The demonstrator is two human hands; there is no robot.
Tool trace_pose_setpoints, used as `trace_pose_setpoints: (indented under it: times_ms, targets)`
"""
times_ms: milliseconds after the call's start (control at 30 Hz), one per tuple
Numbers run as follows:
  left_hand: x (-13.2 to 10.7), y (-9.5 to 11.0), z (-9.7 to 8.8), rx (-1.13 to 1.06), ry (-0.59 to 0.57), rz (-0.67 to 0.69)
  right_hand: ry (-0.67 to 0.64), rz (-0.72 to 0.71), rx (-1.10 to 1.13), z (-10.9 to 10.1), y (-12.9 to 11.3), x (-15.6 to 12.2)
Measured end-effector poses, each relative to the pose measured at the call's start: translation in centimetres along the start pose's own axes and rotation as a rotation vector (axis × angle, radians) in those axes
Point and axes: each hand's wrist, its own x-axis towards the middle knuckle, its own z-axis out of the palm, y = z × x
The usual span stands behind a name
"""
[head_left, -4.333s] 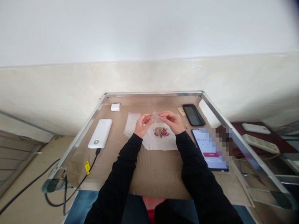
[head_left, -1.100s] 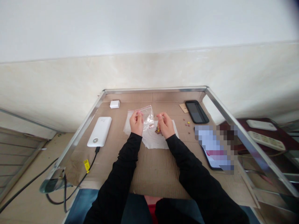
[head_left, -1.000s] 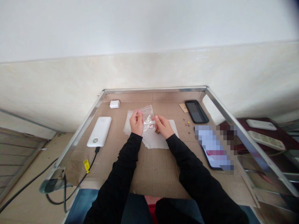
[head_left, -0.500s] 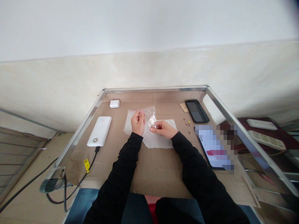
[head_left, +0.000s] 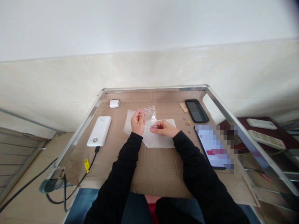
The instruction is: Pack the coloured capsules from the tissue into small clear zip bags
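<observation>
Over the white paper sheet [head_left: 161, 140], left hand [head_left: 137, 123] grips the clear zip bag [head_left: 149, 115] while right hand [head_left: 163, 129] pinches its lower edge, a steady two-handed hold called for

On the cardboard [head_left: 158, 174], a power bank [head_left: 98, 131] lies left of the paper [head_left: 161, 142], a phone [head_left: 196, 111] behind-right.

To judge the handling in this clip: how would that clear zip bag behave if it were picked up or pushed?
The clear zip bag is probably floppy, since it creases and bends where the left hand pinches it. Its thin, see-through film suggests it is very light, so a push would likely crumple it.
</observation>
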Motion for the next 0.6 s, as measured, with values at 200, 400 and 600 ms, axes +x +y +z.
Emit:
trace_pose_setpoints:
  times_ms: [200, 400, 600]
  targets:
    - [0.1, -0.1, -0.2, 0.016, -0.001, 0.017, -0.028, -0.010, -0.073, -0.5, -0.1, -0.4]
    - [0.1, 0.0, -0.3, 0.024, -0.003, 0.011, -0.075, -0.046, -0.118, -1.0, -0.2, -0.7]
    - [0.3, 0.2, -0.4, 0.025, 0.013, -0.001, -0.056, -0.092, -0.154, -1.4, 0.5, -0.7]
